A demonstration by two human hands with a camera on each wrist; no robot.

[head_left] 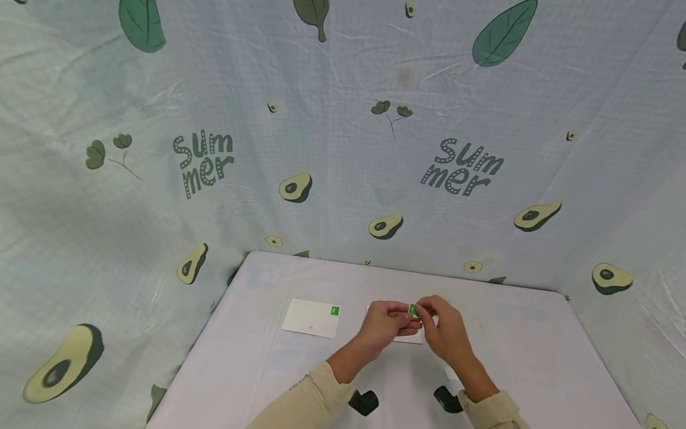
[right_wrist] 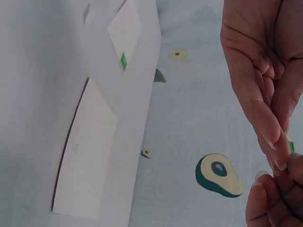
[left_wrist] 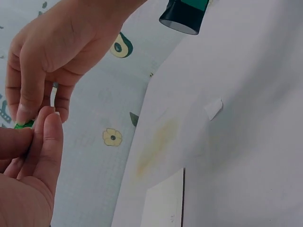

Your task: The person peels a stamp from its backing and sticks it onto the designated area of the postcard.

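Both hands meet above the table around a small green stamp (head_left: 413, 310). My left hand (head_left: 387, 323) pinches it from one side between thumb and fingers. From the other side, the thumb and fingertips of my right hand (head_left: 446, 330) pinch it too. A thin white strip (left_wrist: 53, 95) shows between the right hand's fingers in the left wrist view. Beneath the hands lies a white envelope (right_wrist: 85, 156), partly hidden in the head view. Left of it is another white envelope (head_left: 308, 317) bearing a green stamp (head_left: 334, 310) in its upper right corner.
A small white paper scrap (left_wrist: 214, 109) lies on the white-covered table (head_left: 536, 357). Black camera mounts (head_left: 364, 403) sit by the wrists. Behind the table hangs a cloth (head_left: 343, 149) printed with avocados and leaves.
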